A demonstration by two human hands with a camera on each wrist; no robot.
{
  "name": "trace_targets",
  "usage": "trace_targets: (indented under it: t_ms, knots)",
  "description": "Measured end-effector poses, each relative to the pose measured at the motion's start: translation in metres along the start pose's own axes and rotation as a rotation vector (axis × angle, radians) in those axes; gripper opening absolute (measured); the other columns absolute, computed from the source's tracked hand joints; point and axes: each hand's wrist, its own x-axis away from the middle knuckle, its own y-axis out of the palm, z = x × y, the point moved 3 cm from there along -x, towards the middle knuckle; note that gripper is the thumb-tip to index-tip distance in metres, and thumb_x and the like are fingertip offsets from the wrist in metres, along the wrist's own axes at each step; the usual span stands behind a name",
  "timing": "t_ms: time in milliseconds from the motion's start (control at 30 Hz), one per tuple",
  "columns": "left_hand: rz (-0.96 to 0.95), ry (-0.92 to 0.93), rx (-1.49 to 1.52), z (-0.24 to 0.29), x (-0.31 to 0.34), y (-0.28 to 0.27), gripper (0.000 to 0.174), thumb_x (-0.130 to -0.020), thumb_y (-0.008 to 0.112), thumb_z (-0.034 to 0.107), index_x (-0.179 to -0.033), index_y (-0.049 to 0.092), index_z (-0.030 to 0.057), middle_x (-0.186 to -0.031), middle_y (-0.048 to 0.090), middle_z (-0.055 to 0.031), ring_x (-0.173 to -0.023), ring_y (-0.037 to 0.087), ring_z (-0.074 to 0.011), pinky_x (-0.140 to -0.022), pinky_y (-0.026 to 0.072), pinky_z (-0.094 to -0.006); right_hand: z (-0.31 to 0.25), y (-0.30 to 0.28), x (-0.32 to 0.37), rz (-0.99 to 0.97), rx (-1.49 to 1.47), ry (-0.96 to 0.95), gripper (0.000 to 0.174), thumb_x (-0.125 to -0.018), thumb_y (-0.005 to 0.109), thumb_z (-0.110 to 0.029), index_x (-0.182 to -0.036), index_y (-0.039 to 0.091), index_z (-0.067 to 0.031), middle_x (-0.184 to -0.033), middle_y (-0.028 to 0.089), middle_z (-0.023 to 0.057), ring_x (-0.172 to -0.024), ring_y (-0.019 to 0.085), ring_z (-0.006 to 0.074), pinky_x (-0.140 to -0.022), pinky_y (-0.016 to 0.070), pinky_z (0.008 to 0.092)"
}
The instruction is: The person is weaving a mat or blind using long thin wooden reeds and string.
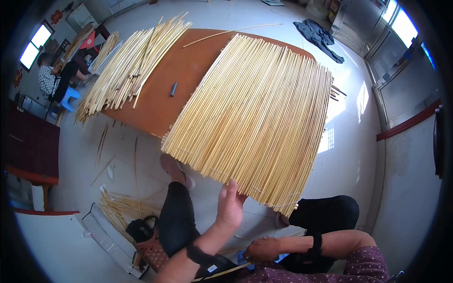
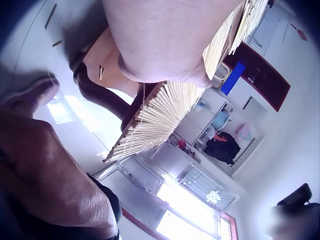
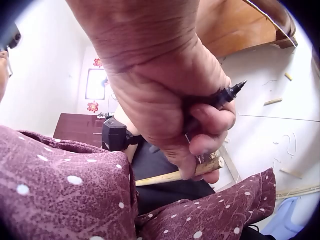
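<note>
A mat of pale sticks (image 1: 255,113), bound with thin thread, lies across the brown table (image 1: 158,101) and juts over its near edge. My left hand (image 1: 230,207) grips that near edge with the thumb on top; the fingers below are hidden. In the left wrist view the left hand (image 2: 160,45) covers part of the stick mat (image 2: 155,117). Low in the head view, my right hand (image 1: 264,249) holds a thin stick (image 1: 224,272). The right wrist view shows the right hand (image 3: 175,110) curled round an uncapped dark pen (image 3: 231,95) while pinching the stick (image 3: 162,178).
A pile of loose sticks (image 1: 137,66) covers the table's left end. A small blue cylinder (image 1: 173,89) and one long stick (image 1: 231,33) lie on the tabletop. More sticks (image 1: 125,205) are on the floor at left. A person (image 1: 49,78) sits at the far left.
</note>
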Motion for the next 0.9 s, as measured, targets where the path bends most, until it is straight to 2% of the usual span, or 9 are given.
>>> trace_targets:
  t_ms: [333, 533, 700, 733, 900]
  knots:
    - [-0.032, -0.007, 0.032, 0.012, -0.008, -0.001, 0.059, -0.089, 0.055, 0.046, -0.13, 0.041, 0.0055, -0.127, 0.051, -0.0068, -0.114, 0.05, -0.0208, -0.097, 0.0407, -0.038, 0.0, 0.001, -0.007, 0.001, 0.036, 0.039, 0.022, -0.082, 0.055, -0.024, -0.096, 0.063, -0.0096, -0.095, 0.064, 0.0184, -0.095, 0.061, 0.0377, -0.081, 0.0482, 0.0488]
    - [-0.085, 0.0, -0.003, 0.013, -0.009, 0.002, 0.054, -0.088, 0.062, 0.036, -0.128, 0.043, 0.0057, -0.124, 0.052, -0.0074, -0.112, 0.052, -0.0215, -0.094, 0.044, -0.0377, 0.004, 0.007, -0.014, 0.043, 0.091, -0.02, 0.019, -0.078, 0.058, -0.019, -0.091, 0.064, -0.0061, -0.091, 0.065, 0.0169, -0.091, 0.062, 0.0352, -0.077, 0.0496, 0.0467]
    - [-0.041, 0.009, -0.008, 0.009, -0.014, -0.006, 0.051, -0.085, 0.066, 0.027, -0.127, 0.044, 0.0075, -0.123, 0.053, -0.0063, -0.111, 0.052, -0.0214, -0.093, 0.0445, -0.0378, -0.001, 0.0, -0.011, 0.1, 0.162, -0.036, 0.019, -0.074, 0.061, -0.016, -0.086, 0.066, -0.0017, -0.088, 0.066, 0.0181, -0.089, 0.064, 0.0336, -0.073, 0.0513, 0.0438]
    - [-0.049, 0.053, -0.07, 0.011, -0.013, 0.0, 0.056, -0.087, 0.063, 0.033, -0.129, 0.041, 0.0044, -0.123, 0.052, -0.0062, -0.111, 0.051, -0.0205, -0.093, 0.0431, -0.0376, 0.003, 0.003, -0.014, 0.076, 0.173, -0.008, 0.02, -0.073, 0.062, -0.015, -0.087, 0.067, -0.0006, -0.09, 0.066, 0.0183, -0.089, 0.064, 0.0329, -0.073, 0.0519, 0.0431]
    - [-0.057, 0.098, -0.064, 0.009, -0.018, 0.0, 0.057, -0.087, 0.063, 0.033, -0.131, 0.04, 0.0043, -0.126, 0.05, -0.0069, -0.115, 0.048, -0.0225, -0.096, 0.0397, -0.0393, 0.006, 0.002, -0.007, 0.123, 0.232, 0.001, 0.022, -0.07, 0.064, -0.009, -0.089, 0.068, 0.001, -0.094, 0.067, 0.0181, -0.09, 0.065, 0.0317, -0.071, 0.0535, 0.0416]
